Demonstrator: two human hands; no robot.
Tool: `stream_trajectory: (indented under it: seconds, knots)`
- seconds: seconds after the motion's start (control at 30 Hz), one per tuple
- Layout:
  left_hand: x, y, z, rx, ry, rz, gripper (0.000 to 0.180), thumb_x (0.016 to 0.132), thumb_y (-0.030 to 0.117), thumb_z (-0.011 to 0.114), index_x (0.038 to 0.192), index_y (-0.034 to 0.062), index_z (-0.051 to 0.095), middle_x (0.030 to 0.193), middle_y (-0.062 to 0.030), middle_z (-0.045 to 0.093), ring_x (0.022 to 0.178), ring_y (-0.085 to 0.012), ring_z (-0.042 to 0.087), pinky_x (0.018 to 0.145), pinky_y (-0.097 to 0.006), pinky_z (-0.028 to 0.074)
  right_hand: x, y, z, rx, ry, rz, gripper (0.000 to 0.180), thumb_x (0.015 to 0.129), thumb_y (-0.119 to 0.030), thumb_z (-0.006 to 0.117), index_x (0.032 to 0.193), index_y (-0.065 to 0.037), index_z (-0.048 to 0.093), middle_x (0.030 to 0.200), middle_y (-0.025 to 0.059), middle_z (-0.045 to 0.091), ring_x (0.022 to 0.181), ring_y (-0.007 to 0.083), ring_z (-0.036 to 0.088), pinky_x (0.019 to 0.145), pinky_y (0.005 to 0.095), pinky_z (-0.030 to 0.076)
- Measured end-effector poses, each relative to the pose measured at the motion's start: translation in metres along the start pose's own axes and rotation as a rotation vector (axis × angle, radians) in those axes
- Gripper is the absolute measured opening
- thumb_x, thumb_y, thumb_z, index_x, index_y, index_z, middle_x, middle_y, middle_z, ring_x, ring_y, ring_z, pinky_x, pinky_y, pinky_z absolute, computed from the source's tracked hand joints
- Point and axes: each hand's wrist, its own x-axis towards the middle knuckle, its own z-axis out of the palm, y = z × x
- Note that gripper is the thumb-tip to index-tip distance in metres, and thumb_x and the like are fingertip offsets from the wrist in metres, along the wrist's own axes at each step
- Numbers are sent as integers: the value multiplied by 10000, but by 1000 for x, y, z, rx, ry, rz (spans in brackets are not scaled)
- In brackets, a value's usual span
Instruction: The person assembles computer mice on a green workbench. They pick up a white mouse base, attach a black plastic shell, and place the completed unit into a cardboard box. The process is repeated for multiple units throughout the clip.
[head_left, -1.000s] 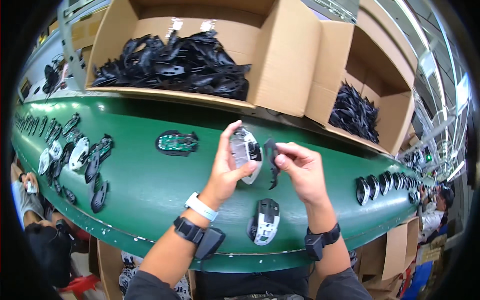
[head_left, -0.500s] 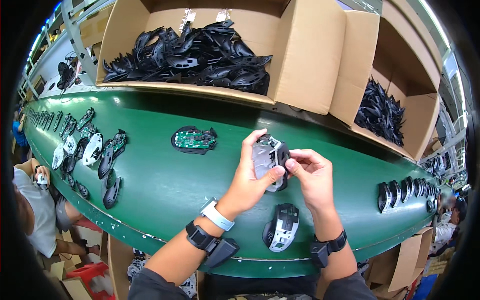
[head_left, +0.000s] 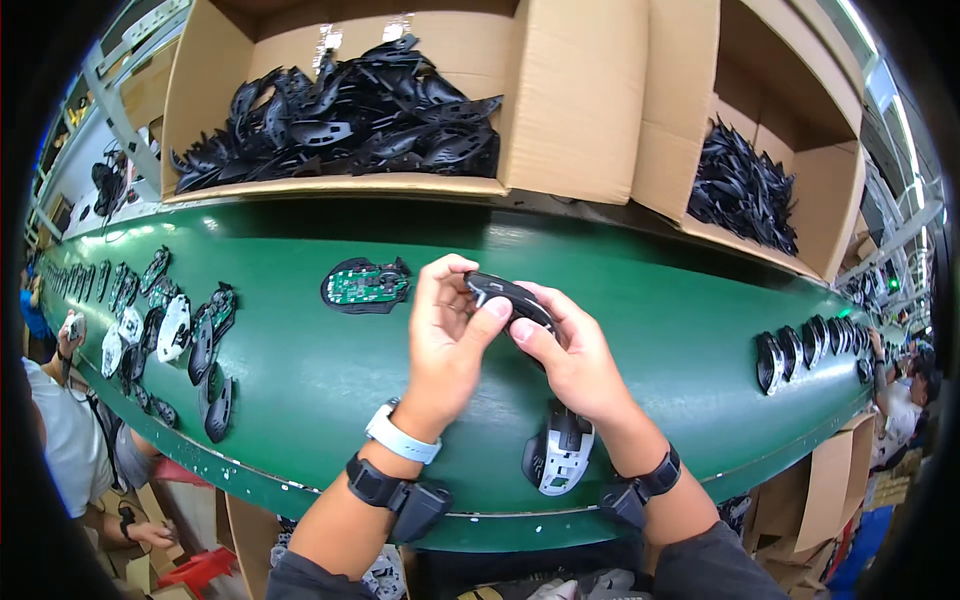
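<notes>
A black mouse shell (head_left: pixel 508 297) is held above the green bench (head_left: pixel 300 370), pinched between both hands: the left hand (head_left: pixel 447 335) grips it with closed fingers, the right hand (head_left: pixel 565 350) presses its thumb on the edge. A half-built mouse (head_left: pixel 560 452) lies just below, a circuit-board base (head_left: pixel 365 285) to the left, and cardboard boxes of black shells (head_left: pixel 340 130) stand behind.

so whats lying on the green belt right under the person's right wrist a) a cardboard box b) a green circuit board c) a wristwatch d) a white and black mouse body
d: a white and black mouse body lies on the green belt just below the right hand.
</notes>
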Motion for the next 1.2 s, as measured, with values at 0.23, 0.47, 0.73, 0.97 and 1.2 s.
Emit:
stream_trajectory:
  seconds: [0.23, 0.47, 0.73, 0.97, 1.2]
  knots:
    - [-2, -2, 3, 62, -25, 28, 374, 955, 10, 758, 1290, 26, 595, 1165, -98, 686, 1080, -163, 662, 975, -316, 538, -6, 0, -10, -238, 109, -165, 346, 934, -229, 826, 1171, 5, 730, 984, 55, 704, 871, 121, 648, 764, 299, 543]
    - [-3, -3, -8, 114, -11, -65, 441, 1024, 163, 694, 1411, 80, 499, 1258, -161, 678, 1138, -234, 672, 1034, -378, 525, -4, -25, -31, -504, -32, -165, 601, 860, -328, 898, 1314, 0, 680, 1175, 133, 725, 1026, 172, 681, 804, 322, 574]
    - [9, 1, 15, -411, 24, -423, 389, 1153, 440, 364, 1467, 230, 457, 1492, -134, 546, 1203, -369, 655, 943, -638, 591, 102, -111, -307, -1488, 562, -175, 325, 819, -258, 820, 1019, -6, 777, 1069, 240, 760, 1038, 381, 738, 943, 447, 579]
    - [4, 11, 0, -255, -1, -398, 479, 1057, 228, 533, 1517, 134, 437, 1313, -169, 635, 1170, -415, 679, 904, -628, 621, 117, -87, -320, -1430, 553, -295, 211, 888, -177, 724, 1005, -5, 761, 886, 240, 747, 876, 430, 738, 865, 493, 592]
    - [0, 14, -2, -307, 16, -423, 435, 1080, 188, 517, 1499, 93, 444, 1365, -196, 628, 1170, -417, 684, 960, -605, 610, 70, -123, -246, -316, 496, -495, 134, 1077, -99, 615, 1158, -1, 657, 1034, 19, 702, 968, 112, 685, 888, 270, 526]
